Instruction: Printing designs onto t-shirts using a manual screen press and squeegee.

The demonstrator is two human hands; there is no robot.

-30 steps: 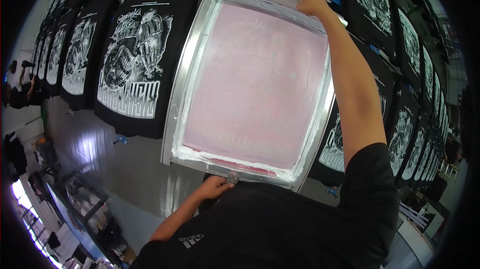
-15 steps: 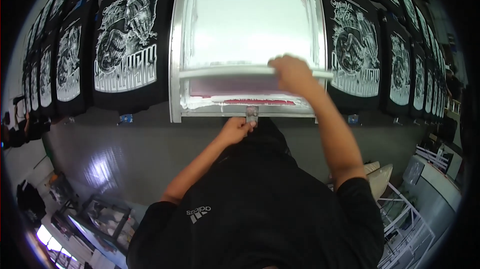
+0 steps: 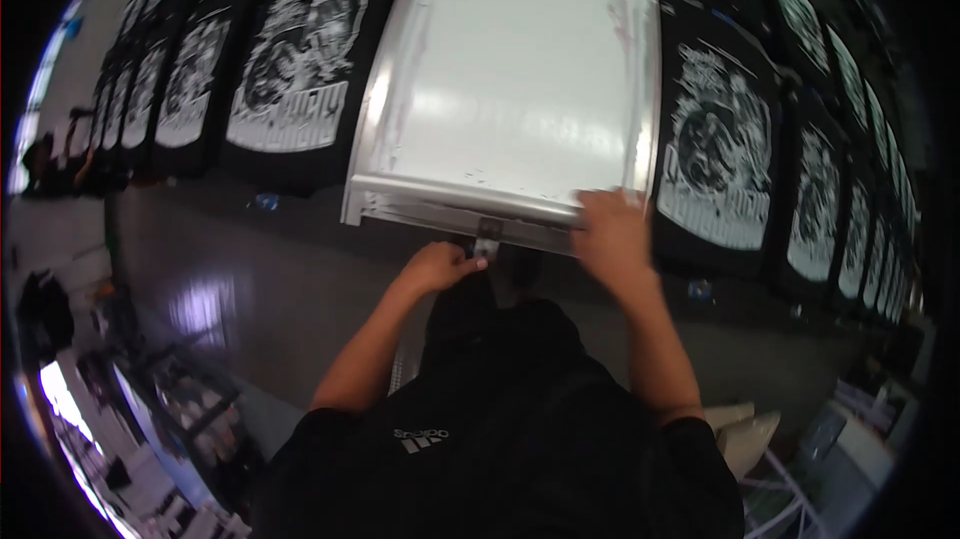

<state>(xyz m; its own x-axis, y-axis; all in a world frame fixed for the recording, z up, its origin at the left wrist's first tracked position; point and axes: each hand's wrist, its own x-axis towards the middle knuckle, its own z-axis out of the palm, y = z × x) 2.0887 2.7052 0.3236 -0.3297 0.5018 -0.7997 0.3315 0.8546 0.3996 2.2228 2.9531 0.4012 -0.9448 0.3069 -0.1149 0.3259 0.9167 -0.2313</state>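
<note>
A screen-printing frame (image 3: 375, 114) with metal sides and a pale mesh (image 3: 515, 79) lies before me, tilted slightly in view. Across its near end runs a squeegee (image 3: 460, 192). My right hand (image 3: 612, 239) is closed on the squeegee's right end, fingers over the top and slightly blurred. Below the frame's near edge, my left hand (image 3: 435, 267) holds the lower end of a small metal tab (image 3: 487, 237) between thumb and curled fingers. White smears line the mesh's margins.
Black shirts with white prints lie in rows to the left (image 3: 300, 69) and right (image 3: 718, 144). Grey floor (image 3: 270, 309) runs below. A rack with cluttered items (image 3: 190, 409) stands at lower left; pale boards (image 3: 745, 439) are at lower right.
The squeegee has come toward me to the frame's near end, with my right hand still on it. The whole view has turned and shifted. My left hand stays at the tab.
</note>
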